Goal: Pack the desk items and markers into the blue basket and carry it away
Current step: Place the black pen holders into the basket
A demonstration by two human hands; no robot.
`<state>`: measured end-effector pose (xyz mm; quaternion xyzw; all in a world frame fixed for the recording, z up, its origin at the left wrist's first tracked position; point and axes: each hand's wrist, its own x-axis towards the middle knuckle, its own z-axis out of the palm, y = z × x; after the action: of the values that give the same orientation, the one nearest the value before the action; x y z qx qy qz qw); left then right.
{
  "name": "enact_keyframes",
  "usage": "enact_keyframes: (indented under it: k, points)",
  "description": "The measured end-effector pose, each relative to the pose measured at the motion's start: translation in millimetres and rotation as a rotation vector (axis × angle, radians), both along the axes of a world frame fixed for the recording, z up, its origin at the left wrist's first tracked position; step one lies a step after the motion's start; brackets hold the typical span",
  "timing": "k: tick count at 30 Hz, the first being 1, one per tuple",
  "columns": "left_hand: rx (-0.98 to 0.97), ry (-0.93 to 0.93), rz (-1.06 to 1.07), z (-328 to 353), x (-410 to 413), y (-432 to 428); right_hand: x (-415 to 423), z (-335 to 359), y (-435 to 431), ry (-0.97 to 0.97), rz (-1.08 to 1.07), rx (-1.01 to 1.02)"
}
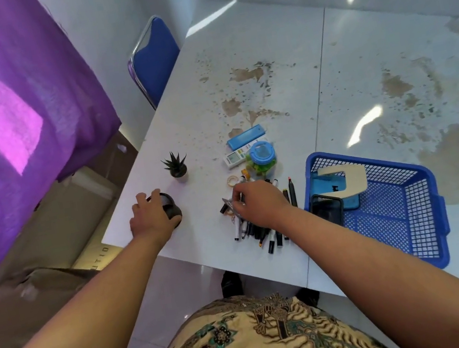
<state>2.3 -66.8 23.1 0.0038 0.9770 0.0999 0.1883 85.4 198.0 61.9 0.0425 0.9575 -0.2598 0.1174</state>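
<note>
Several markers (257,231) under right hand (260,202)

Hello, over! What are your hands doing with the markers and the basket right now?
Left hand gripping black mesh cup. Right hand picking at markers. Blue basket partly packed. Nothing blocking.

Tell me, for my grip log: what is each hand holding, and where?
Left hand grips the black mesh cup by its rim; right hand pinches one marker in the pile.

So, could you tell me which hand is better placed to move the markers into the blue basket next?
The right hand: it is already on the marker pile, beside the blue basket. The left hand grips the black mesh cup, farther away.
</note>
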Motion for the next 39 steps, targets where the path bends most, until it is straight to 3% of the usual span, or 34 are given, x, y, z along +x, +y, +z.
enact_keyframes:
  k: [9, 16, 26, 32, 36, 39]
  points:
    - [0.2, 0.186, -0.124, 5.3, 2.8, -0.2, -5.9, -8.4, -8.9, -0.021, -0.101, -0.067]
    - [0.446, 0.309, -0.26, 23.3, 28.5, 43.4, 5.1, -18.4, -4.3, 0.027, -0.146, -0.246]
    - [0.661, 0.262, -0.428, 51.0, 75.4, 160.0, 81.3, -6.5, 50.3, 0.135, -0.275, -0.491]
    - [0.768, 0.202, -0.587, 60.9, 106.2, 217.2, 125.0, 1.0, 95.8, 0.234, -0.461, -0.467]
    - [0.878, 0.061, -0.722, 58.7, 121.6, 243.5, 156.6, 5.5, 130.7, 0.27, -0.57, -0.438]
    - [0.759, -0.029, -0.736, 45.1, 127.5, 257.6, 174.3, 6.0, 156.3, 0.328, -0.624, -0.411]
